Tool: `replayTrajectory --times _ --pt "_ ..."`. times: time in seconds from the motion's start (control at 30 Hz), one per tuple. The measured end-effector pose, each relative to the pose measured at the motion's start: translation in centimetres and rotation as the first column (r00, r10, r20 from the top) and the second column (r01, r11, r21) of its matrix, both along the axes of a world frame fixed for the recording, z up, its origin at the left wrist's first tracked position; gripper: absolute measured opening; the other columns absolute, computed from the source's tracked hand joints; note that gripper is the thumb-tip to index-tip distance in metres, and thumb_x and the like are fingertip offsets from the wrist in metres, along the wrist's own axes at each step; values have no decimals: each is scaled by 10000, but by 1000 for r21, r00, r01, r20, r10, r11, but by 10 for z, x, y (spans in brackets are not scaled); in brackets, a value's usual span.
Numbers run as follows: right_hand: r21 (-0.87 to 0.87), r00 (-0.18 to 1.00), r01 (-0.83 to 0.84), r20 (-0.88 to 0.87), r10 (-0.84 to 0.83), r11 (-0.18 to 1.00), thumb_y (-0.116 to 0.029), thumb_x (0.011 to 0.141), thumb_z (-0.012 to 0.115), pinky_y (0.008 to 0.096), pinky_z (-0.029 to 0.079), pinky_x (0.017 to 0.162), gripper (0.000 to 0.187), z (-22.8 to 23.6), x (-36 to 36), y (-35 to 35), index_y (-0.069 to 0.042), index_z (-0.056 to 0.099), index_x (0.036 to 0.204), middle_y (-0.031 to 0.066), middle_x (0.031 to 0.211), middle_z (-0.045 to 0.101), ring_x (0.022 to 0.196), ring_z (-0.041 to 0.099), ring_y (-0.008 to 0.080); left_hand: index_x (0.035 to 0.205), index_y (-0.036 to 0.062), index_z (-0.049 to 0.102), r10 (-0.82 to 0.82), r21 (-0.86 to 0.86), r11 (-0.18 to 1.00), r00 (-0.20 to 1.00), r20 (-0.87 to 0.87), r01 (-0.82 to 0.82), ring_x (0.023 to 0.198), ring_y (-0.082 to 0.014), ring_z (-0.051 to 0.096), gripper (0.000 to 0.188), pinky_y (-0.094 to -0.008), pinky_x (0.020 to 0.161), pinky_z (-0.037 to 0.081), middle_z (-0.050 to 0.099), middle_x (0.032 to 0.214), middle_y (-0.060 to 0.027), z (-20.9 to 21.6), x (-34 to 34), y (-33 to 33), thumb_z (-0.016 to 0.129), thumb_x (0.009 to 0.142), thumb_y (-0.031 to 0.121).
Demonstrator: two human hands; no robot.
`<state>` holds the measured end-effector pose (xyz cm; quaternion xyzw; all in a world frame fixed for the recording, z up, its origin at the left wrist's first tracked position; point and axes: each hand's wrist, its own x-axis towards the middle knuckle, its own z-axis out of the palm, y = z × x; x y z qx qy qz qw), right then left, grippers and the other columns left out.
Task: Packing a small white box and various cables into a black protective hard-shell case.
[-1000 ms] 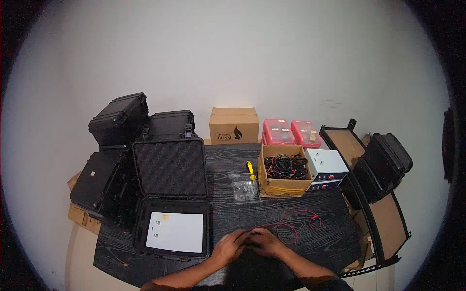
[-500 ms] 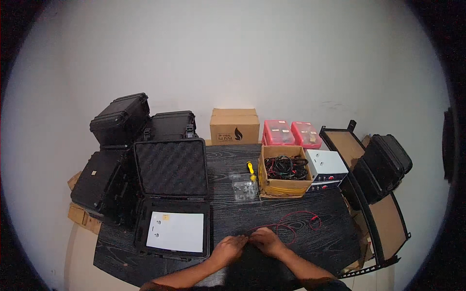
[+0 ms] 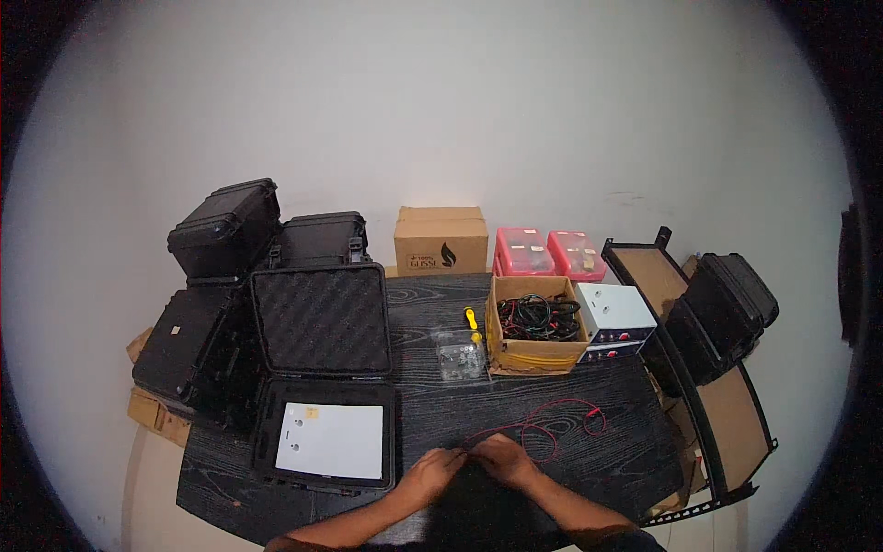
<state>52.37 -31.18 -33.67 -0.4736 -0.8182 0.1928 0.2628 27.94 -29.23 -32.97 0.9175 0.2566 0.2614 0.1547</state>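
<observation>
A thin red test lead (image 3: 563,402) lies in loops on the dark table and runs in to my fingertips. My left hand (image 3: 432,477) is closed, its fingers pinched around the near end of the lead. Close against it, my right hand (image 3: 506,460) is also closed on the lead, thumb and fingers together. The tip between the two hands is too small and dark to make out. At the far end of the lead, a red plug (image 3: 593,413) rests on the table to the right of my hands.
Left stands an open black case (image 3: 391,432) with a white panel inside. Ahead are a clear plastic box (image 3: 460,362), a yellow-handled tool (image 3: 471,318) and a carton (image 3: 538,357) of cables. White instrument boxes (image 3: 614,313) and a black metal rack (image 3: 699,405) stand right.
My hands stay together, with a slight shift of the fingers at the lead's end. The whole view has moved a little; the lead's loops lie much the same.
</observation>
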Motion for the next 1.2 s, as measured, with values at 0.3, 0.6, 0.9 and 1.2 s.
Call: replayTrajectory --times 0.3,0.6,0.9,1.2 --pt "140 980 -148 -112 164 979 -97 829 749 420 530 974 400 10 -1 -1 -74 700 1225 90 1174 723 1085 661 321 1245 -13 631 -70 -55 996 992 104 76 1079 -350 656 372 -429 992 508 687 1170 -171 6 0 -6 572 883 45" --pt "94 972 -221 -64 227 971 -171 830 801 419 533 959 430 12 -1 2 -68 693 1234 120 1148 713 1072 661 325 1231 14 640 -17 -76 997 997 72 23 1117 -351 666 354 -445 983 531 689 1187 -161 -5 -3 -8 604 883 68" --pt "19 977 -182 -110 183 983 -98 851 763 441 531 899 366 17 -6 2 -70 687 1209 116 1066 699 1006 653 339 1220 41 653 7 -130 992 998 64 1 1141 -388 647 321 -462 977 549 674 1221 -176 4 -3 -7 627 902 76" --pt "30 989 -145 -7 145 989 -145 922 686 476 522 936 343 2 -1 -2 -85 652 1257 137 1159 699 1066 652 377 1250 2 621 109 -196 977 987 122 -83 1060 -397 649 343 -472 929 527 669 1115 -197 24 8 -9 645 915 77"
